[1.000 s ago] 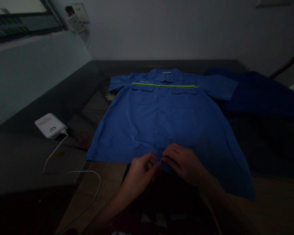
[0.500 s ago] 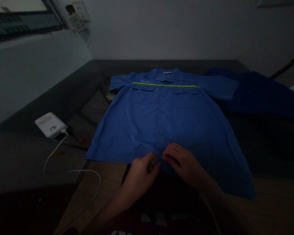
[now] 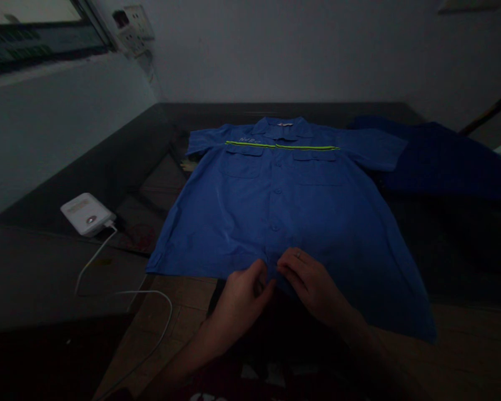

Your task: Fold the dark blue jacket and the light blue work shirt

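Observation:
A blue short-sleeved work shirt (image 3: pixel 242 206) lies spread front side up, collar at the far end and hem towards me. Across its chest runs a yellow-green stripe, with a flap pocket below it on each side. At the lower end of the button placket, my left hand (image 3: pixel 244 292) pinches the shirt's hem edge, thumb against curled fingers. Just right of it, my right hand (image 3: pixel 311 281), with a ring on one finger, also pinches the cloth by the placket. The fingertips are close together but apart. Whatever button lies between them is hidden.
The shirt rests on a dark table (image 3: pixel 150 125) against the wall. A white power bank (image 3: pixel 87 214) with a white cable (image 3: pixel 167 312) is at the left. Darker blue cloth (image 3: pixel 446 161) lies at the right, touching the sleeve. Wall sockets (image 3: pixel 133 30) are at the back left.
Both hands keep their pinch at the hem, with only a slight shift of the fingers. The shirt stays in place.

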`<state>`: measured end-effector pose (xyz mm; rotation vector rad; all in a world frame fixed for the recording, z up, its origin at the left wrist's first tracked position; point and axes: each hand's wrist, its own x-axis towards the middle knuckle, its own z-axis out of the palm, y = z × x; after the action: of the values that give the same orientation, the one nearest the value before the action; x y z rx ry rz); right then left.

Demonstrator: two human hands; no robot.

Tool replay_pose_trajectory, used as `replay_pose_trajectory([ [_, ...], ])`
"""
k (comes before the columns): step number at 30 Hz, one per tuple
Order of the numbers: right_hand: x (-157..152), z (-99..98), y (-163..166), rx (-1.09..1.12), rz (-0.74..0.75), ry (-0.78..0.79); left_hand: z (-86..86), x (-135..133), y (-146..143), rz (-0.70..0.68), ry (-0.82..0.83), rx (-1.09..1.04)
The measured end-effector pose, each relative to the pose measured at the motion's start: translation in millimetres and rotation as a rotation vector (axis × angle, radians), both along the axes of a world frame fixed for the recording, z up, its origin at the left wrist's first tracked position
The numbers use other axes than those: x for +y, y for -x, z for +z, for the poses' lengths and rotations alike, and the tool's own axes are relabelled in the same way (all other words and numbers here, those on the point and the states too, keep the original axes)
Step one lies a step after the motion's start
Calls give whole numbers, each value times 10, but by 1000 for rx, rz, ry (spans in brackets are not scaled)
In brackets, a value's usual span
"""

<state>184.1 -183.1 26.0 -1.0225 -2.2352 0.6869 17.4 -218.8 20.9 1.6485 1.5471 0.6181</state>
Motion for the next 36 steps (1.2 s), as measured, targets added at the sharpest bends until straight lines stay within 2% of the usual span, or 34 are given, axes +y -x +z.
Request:
replay_pose_trajectory([
  [5, -16, -26, -4, 20, -47, -1, 12, 2, -2, -7, -8, -5],
  [15, -107, -48, -116, 111, -54, 179, 75, -24, 19, -32, 21, -129],
  [22, -113, -44, -45, 144, -109, 165, 54, -12, 14, 13, -46, -77],
  [26, -132, -45, -37, 154, -107, 153, 42, -11, 1, 29, -18, -96],
  [32, -118, -39, -33, 113, -69, 147, 25, -26, 24, -3, 78, -147],
  [36, -130, -36, -78, 110, -76, 129, 57, -45, 88, -55, 57, -31],
])
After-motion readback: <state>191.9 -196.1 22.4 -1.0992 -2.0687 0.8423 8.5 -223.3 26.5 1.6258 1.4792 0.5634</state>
